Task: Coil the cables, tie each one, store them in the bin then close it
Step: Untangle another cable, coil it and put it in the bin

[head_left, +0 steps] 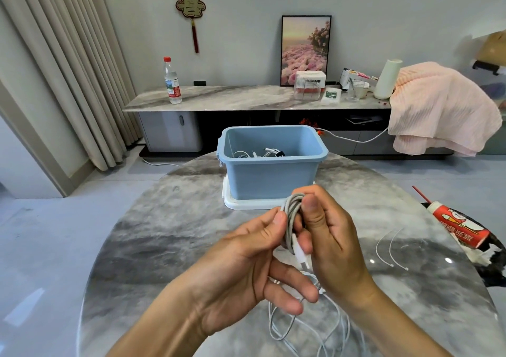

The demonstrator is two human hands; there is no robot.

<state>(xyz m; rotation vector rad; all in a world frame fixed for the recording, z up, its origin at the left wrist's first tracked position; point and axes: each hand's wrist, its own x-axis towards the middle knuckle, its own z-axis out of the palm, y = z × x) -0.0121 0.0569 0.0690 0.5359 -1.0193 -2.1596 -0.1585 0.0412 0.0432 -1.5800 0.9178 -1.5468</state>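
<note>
A person's right hand (325,236) grips a grey coiled cable (291,219) above the round marble worktop (164,247); the left hand (246,263) pinches its side. It looks untied. Loose white cables (309,326) wait below. The open pale-blue plastic bin (271,176) already holds some, standing on its white lid (246,204).

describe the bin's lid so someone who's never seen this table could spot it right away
On the round marble table, find the blue bin at the far side. The lid is the flat white tray-like piece lying directly under the bin, its edge showing at the bin's base; nothing else there is flat and white.
</note>
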